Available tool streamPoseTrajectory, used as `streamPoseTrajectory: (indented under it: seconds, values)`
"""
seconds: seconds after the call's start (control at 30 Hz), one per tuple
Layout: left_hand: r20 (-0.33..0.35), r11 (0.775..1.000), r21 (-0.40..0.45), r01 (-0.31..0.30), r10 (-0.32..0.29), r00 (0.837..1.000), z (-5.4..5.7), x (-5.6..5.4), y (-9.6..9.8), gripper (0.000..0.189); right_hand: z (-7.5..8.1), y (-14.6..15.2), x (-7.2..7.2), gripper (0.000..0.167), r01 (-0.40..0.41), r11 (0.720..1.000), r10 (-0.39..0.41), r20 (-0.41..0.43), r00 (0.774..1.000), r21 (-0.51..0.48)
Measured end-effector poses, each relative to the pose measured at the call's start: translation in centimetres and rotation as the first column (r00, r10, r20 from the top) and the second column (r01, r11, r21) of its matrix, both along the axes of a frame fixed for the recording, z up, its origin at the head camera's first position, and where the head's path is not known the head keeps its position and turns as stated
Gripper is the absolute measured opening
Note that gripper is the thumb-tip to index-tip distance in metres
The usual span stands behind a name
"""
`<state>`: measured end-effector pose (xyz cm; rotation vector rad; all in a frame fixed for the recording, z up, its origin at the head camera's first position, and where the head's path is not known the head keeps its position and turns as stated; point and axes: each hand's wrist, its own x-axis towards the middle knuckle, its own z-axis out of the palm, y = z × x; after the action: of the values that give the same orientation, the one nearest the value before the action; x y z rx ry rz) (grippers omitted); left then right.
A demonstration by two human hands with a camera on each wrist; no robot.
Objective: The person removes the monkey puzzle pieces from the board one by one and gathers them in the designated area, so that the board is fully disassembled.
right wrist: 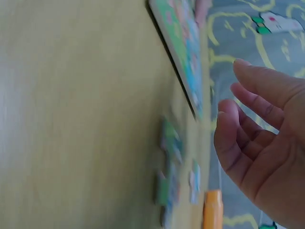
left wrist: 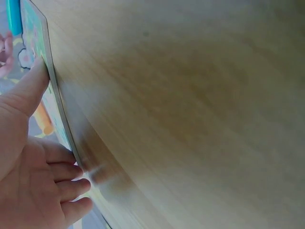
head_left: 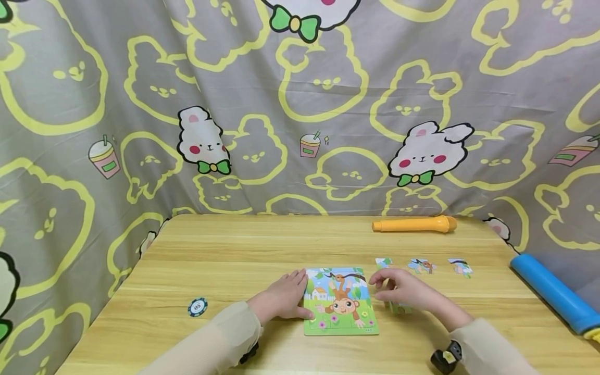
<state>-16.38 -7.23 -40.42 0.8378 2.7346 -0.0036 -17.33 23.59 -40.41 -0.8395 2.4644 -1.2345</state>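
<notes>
A square jigsaw puzzle board (head_left: 344,302) with a hanging monkey picture lies flat on the wooden table. My left hand (head_left: 285,297) rests at its left side; the thumb (left wrist: 35,83) lies on the board's face and the extended fingers are by its edge. Just off the right edge, my right hand (head_left: 405,289) hovers with fingers bent loosely, nothing between them in the right wrist view. Partly hidden under that hand is a green puzzle piece (head_left: 400,308). Behind it lie further loose pieces, among them a branch piece (head_left: 422,266) and a corner-like piece (head_left: 460,267).
A round poker chip (head_left: 198,307) lies on the table (head_left: 154,281) at the left. An orange toy microphone (head_left: 414,225) is near the back edge. At the right edge lies a blue tube (head_left: 553,291). A patterned grey curtain (head_left: 262,99) hangs behind.
</notes>
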Motion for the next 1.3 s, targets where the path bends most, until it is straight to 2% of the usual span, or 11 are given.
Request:
streamPoseTrajectory:
  seconds: [0.23, 0.47, 0.7, 1.1, 1.3]
  values:
    - [0.0, 1.0, -0.001, -0.003, 0.003, 1.0, -0.1, 0.0, 0.0, 0.091, -1.2, -2.0, -0.3, 0.028, -0.036, 0.997, 0.039, -0.041, 0.998, 0.072]
    - [-0.003, 1.0, -0.006, -0.004, 0.004, 1.0, -0.1, -0.1, 0.0, 0.091, -1.6, -2.8, -0.1, 0.039, -0.053, 0.992, 0.058, -0.047, 0.997, 0.116]
    - [-0.006, 1.0, -0.01, -0.007, 0.006, 1.0, 0.0, 0.0, 0.0, 0.091, -1.7, -3.1, 0.0, 0.041, -0.062, 0.984, 0.076, -0.075, 0.994, 0.166]
    - [-0.003, 1.0, -0.007, -0.008, 0.008, 1.0, -0.1, 0.0, 0.0, 0.091, -1.6, -3.4, 0.0, 0.048, -0.06, 0.978, 0.078, -0.083, 0.994, 0.201]
    - [0.004, 1.0, 0.0, -0.01, 0.01, 1.0, 0.0, 0.0, 0.0, 0.091, -1.8, -3.4, 0.0, 0.046, -0.056, 0.98, 0.075, -0.092, 0.993, 0.189]
